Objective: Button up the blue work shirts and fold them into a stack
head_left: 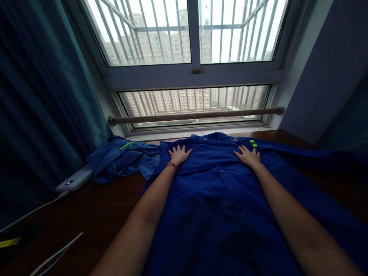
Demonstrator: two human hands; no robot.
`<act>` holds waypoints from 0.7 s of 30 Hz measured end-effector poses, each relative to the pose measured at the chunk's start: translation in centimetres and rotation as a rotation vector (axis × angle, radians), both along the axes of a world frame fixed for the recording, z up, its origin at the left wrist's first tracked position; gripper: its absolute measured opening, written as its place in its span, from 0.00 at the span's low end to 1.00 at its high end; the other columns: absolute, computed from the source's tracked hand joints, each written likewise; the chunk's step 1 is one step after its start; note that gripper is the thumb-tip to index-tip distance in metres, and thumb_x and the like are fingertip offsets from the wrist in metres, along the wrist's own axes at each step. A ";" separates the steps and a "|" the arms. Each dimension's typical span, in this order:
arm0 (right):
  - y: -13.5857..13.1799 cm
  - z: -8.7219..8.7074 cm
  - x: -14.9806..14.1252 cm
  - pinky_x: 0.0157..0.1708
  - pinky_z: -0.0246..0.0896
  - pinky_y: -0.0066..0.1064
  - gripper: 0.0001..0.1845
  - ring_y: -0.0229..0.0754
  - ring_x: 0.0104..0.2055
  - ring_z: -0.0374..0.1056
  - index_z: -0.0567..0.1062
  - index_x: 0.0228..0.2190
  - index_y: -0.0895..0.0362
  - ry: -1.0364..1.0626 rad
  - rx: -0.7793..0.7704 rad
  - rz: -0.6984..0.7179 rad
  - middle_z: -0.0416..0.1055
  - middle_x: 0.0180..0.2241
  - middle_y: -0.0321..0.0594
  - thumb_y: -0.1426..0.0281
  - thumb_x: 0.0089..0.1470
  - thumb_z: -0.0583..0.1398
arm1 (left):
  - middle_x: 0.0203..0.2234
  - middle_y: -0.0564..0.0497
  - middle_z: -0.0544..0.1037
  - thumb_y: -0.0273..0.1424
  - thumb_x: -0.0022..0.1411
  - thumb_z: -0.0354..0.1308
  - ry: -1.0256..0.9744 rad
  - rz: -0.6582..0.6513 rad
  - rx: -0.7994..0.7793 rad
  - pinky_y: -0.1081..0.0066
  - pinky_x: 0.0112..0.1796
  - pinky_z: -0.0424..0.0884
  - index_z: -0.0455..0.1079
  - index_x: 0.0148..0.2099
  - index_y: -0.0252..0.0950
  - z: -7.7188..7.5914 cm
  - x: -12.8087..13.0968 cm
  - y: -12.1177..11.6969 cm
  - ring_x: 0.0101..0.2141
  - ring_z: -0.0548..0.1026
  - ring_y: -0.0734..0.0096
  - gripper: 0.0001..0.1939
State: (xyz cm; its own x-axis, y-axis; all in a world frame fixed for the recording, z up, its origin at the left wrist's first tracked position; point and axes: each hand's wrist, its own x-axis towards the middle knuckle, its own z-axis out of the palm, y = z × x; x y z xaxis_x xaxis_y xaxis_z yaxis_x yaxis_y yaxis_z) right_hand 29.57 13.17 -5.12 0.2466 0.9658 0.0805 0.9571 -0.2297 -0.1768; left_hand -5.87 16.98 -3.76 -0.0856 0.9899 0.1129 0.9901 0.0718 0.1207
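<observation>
A blue long-sleeved work jacket lies spread on the dark wooden surface, its collar toward the window. My left hand rests on the upper left of its front with the fingers spread. On the upper right of the chest, my right hand presses down with fingers apart, just below two lime-green patches. One button shows near the middle. The left sleeve is bunched up, with a lime-green stripe. The right sleeve stretches out to the right. Neither hand grips the cloth.
A white device with a cable plugged in lies by the bunched sleeve. Another white cable and a yellow strip are at the lower left. A blue curtain hangs left; a horizontal rail crosses the barred window.
</observation>
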 end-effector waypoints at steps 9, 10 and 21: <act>0.0 0.4 0.0 0.52 0.37 0.56 0.39 0.64 0.58 0.38 0.51 0.56 0.39 0.011 -0.003 -0.011 0.41 0.60 0.21 0.40 0.44 0.38 | 0.60 0.40 0.47 0.56 0.52 0.36 0.086 0.187 0.083 0.33 0.46 0.33 0.52 0.60 0.41 0.4 0.7 -5.4 0.56 0.38 0.30 0.39; -0.2 0.4 0.0 0.52 0.37 0.56 0.39 0.64 0.57 0.38 0.51 0.56 0.39 0.008 0.003 -0.014 0.42 0.60 0.21 0.40 0.44 0.38 | 0.60 0.41 0.47 0.57 0.51 0.35 0.061 0.199 0.038 0.32 0.45 0.34 0.50 0.60 0.42 0.3 0.5 -5.9 0.56 0.38 0.29 0.39; -1.5 0.4 0.2 0.49 0.37 0.61 0.40 0.66 0.56 0.42 0.54 0.56 0.43 -0.003 0.026 -0.040 0.44 0.60 0.33 0.40 0.45 0.38 | 0.60 0.43 0.46 0.58 0.52 0.31 0.039 0.093 -0.016 0.35 0.47 0.34 0.48 0.61 0.45 0.4 -0.4 -5.9 0.57 0.40 0.34 0.39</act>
